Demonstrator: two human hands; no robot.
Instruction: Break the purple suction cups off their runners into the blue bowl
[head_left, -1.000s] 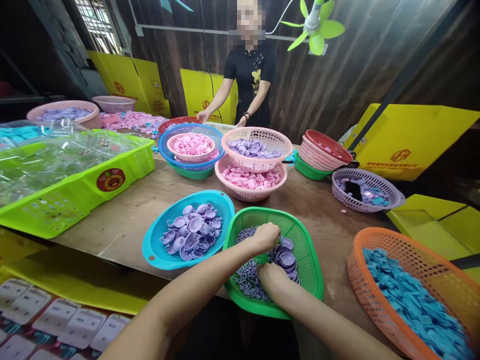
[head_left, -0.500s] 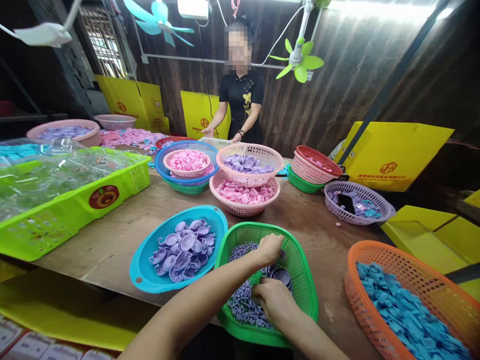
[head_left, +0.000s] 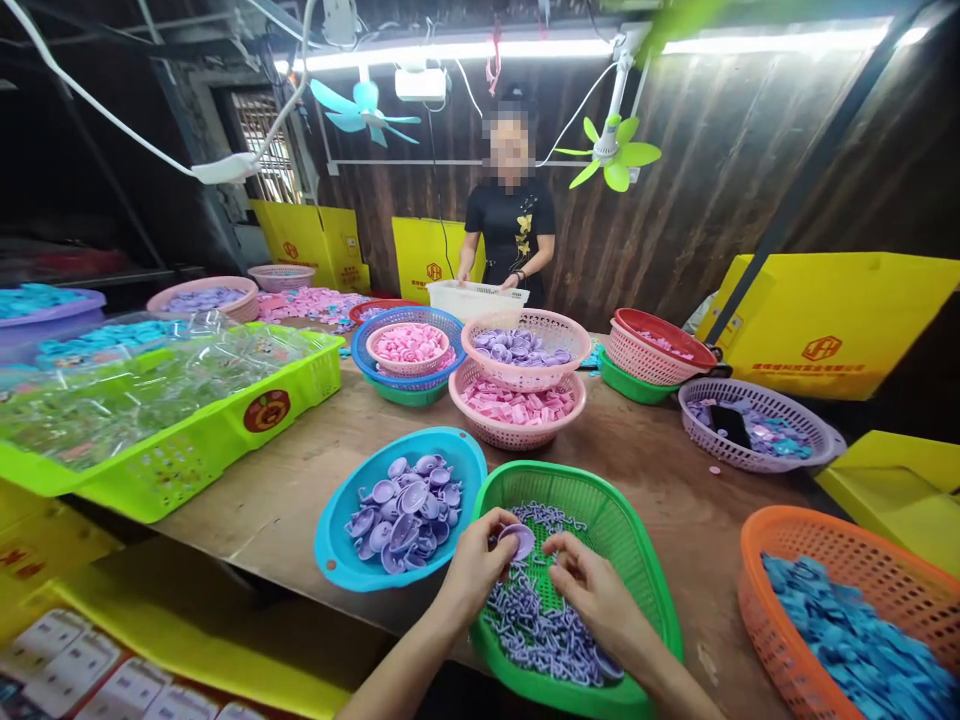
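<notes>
My left hand (head_left: 480,565) pinches a shallow purple toy cup (head_left: 519,541) by its edge, above the green basket (head_left: 645,560). Close by on the right, my right hand (head_left: 596,595) is curled with thumb and fingers near each other. Anything in those fingertips is too small to make out. Beneath both hands, the basket holds many small purple hook-shaped pieces (head_left: 525,635). Part of a round purple piece (head_left: 607,665) shows under my right wrist. Left of the basket, a blue basin (head_left: 337,545) carries a heap of purple toy cups (head_left: 409,515).
Stacked pink baskets (head_left: 517,435) stand beyond the green basket. An orange basket (head_left: 757,590) of blue pieces is at right, and a lime crate (head_left: 187,450) of clear packaging at left. Across the table, a person (head_left: 510,230) holds a white basket (head_left: 480,300).
My hands have drawn back from deep in the green basket, and the left now holds a cup up. The view has shifted left and up. The person opposite has raised the white basket.
</notes>
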